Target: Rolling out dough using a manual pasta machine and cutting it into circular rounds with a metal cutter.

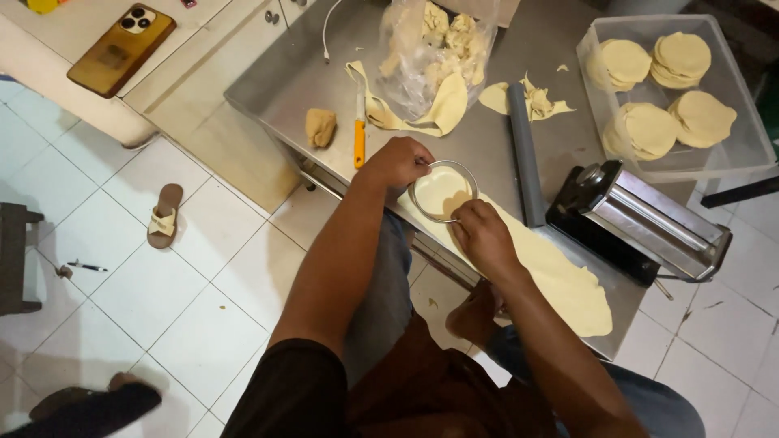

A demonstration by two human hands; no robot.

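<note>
A round metal ring cutter [442, 191] sits pressed on the near end of a long strip of rolled dough [560, 280] that lies along the front edge of the steel table [284, 81]. My left hand [398, 161] grips the ring's left rim. My right hand [480, 231] holds its lower right rim, fingers on the dough beside it. A disc of dough shows inside the ring.
A clear plastic tub [730, 154] of stacked dough rounds stands at the far right. A metal pasta roller [649, 219], a grey rolling pin [526, 154], an orange-handled knife [359, 134], a dough lump [320, 127], dough scraps [535, 101] and a plastic bag of dough [434, 49] surround my hands. A phone [122, 49] lies on the counter, a sandal [165, 215] on the tiled floor.
</note>
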